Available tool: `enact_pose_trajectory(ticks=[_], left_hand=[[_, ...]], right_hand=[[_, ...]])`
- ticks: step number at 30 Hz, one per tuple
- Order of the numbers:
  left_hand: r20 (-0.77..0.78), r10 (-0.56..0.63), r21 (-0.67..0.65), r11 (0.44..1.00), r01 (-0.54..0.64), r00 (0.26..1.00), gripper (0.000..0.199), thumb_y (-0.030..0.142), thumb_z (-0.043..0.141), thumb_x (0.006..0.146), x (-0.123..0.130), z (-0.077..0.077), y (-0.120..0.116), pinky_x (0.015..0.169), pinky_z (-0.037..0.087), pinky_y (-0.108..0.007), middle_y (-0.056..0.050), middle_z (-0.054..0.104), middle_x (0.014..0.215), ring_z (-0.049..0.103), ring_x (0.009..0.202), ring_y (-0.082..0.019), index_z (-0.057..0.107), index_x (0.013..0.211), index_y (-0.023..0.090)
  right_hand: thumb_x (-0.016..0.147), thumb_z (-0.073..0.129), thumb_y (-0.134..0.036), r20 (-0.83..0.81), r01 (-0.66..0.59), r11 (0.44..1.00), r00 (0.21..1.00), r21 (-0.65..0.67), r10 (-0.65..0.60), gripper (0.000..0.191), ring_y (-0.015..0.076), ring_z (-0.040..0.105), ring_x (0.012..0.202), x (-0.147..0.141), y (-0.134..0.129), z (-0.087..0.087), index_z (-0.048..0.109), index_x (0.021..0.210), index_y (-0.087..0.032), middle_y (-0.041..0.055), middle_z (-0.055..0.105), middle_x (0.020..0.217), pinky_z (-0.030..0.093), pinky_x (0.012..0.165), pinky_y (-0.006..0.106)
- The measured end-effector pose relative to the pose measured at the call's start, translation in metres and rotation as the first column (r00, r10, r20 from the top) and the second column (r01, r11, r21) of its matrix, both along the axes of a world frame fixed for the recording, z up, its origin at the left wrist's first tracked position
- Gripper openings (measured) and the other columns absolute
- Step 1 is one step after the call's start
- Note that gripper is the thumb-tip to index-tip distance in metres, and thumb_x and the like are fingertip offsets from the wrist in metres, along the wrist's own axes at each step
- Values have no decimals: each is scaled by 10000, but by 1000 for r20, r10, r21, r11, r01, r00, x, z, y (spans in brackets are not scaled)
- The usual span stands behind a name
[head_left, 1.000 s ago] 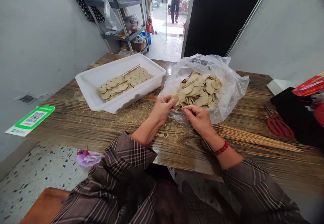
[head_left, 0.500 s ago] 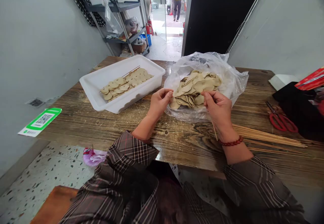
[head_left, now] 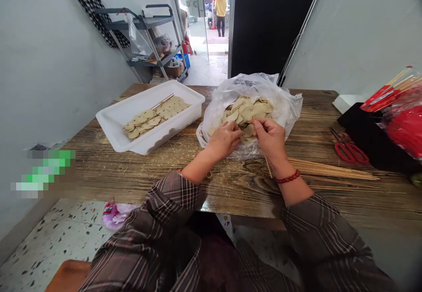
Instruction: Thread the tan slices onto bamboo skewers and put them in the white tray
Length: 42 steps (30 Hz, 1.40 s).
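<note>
My right hand point(head_left: 271, 139) pinches a thin wooden skewer point(head_left: 268, 167). The skewer's tail sticks out below the palm and its tip shows just past the fingertips. My left hand point(head_left: 225, 140) is closed, its fingers curled down at the near edge of a heap of thin, flat beige slices point(head_left: 248, 108). Whatever lies between those fingers is hidden. The slices fill an opened clear plastic bag point(head_left: 286, 105) on the table. In a white plastic tub point(head_left: 169, 136) to the left lie skewered slices point(head_left: 154, 117). Loose skewers point(head_left: 336, 169) lie beside my right wrist.
Red-handled scissors point(head_left: 351, 151) lie at the right on the wooden table point(head_left: 132, 177), near a black container point(head_left: 365, 138) with red packets. Beyond the table stand a grey trolley point(head_left: 150, 23) and an open doorway. A person in yellow point(head_left: 220, 6) stands outside.
My left hand has moved in toward the right hand, its fingers now bent down over the slices. The right hand keeps the skewer. The whole view has shifted slightly.
</note>
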<state>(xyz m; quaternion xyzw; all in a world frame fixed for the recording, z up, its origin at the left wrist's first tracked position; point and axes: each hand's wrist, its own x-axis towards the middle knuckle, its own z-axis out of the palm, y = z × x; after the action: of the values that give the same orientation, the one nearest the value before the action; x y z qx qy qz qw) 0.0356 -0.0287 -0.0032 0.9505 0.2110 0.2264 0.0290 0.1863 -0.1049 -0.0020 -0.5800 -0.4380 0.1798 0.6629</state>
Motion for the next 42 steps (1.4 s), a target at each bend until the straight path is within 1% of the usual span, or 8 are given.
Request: enact_pose_trajectory(ticks=[5, 9, 14, 18, 21, 28, 35, 42], left_hand=[[-37, 20, 44, 999, -18, 999, 239, 210, 504, 889, 8, 2, 1, 819, 428, -374, -98, 616, 936, 527, 896, -225, 714, 782, 175], [253, 90, -315, 949, -6, 963, 145, 155, 576, 799, -3, -1, 8, 771, 428, -316, -48, 622, 791, 548, 814, -175, 687, 707, 170], [442, 387, -788, 598, 145, 809, 90, 228, 680, 707, -22, 5, 14, 603, 387, -238, -8, 620, 675, 511, 618, -101, 668, 679, 144], [465, 612, -881, 254, 399, 639, 155, 234, 722, 655, -33, 11, 22, 478, 335, -196, 16, 579, 579, 512, 523, -78, 603, 700, 144], [455, 673, -867, 185, 463, 583, 160, 203, 705, 667, -38, 8, 26, 443, 345, -182, 15, 581, 570, 550, 519, -88, 568, 725, 144], [486, 649, -871, 418, 259, 585, 125, 197, 636, 763, -42, -12, 32, 440, 387, -189, 30, 562, 599, 552, 510, -97, 570, 856, 148], [354, 422, -555, 813, -176, 835, 276, 112, 648, 725, -46, -16, 32, 705, 492, -265, -37, 566, 961, 541, 671, -89, 693, 990, 174], [170, 376, -245, 912, -331, 911, 259, 144, 618, 773, -49, -18, 25, 799, 478, -342, -83, 544, 1066, 549, 881, -191, 638, 1027, 191]], right_hand=[[817, 636, -420, 17, -1, 1000, 1000, 0, 1, 282, 89, 445, 486, 0, 1, 1, 714, 808, -149, -40, 546, 530, 352, 495, 227], [823, 633, -429, 30, -5, 1000, 1000, -8, 5, 293, 92, 452, 489, 0, 1, 0, 714, 809, -148, -39, 550, 527, 352, 495, 226], [827, 636, -436, 47, -9, 1000, 999, -2, 9, 299, 96, 465, 492, -1, 0, -1, 717, 801, -149, -33, 554, 531, 353, 498, 228], [827, 638, -433, 43, -8, 1000, 999, -16, 9, 299, 96, 461, 487, -2, -1, -2, 719, 807, -146, -30, 546, 536, 349, 493, 229], [825, 641, -438, 41, -3, 999, 999, -34, 4, 308, 99, 463, 491, -3, -1, -4, 724, 819, -141, -28, 544, 540, 344, 489, 231], [829, 643, -437, 52, -4, 999, 999, -54, 7, 310, 102, 456, 509, -3, -3, -8, 737, 848, -142, -24, 548, 552, 351, 495, 231], [838, 638, -469, 125, 1, 995, 992, -99, 11, 339, 104, 468, 515, -5, -6, -9, 743, 867, -148, -14, 569, 568, 346, 492, 229], [853, 620, -467, 166, -11, 992, 986, -127, 32, 342, 100, 448, 508, -8, -7, -11, 737, 862, -146, -21, 555, 563, 339, 492, 228]])
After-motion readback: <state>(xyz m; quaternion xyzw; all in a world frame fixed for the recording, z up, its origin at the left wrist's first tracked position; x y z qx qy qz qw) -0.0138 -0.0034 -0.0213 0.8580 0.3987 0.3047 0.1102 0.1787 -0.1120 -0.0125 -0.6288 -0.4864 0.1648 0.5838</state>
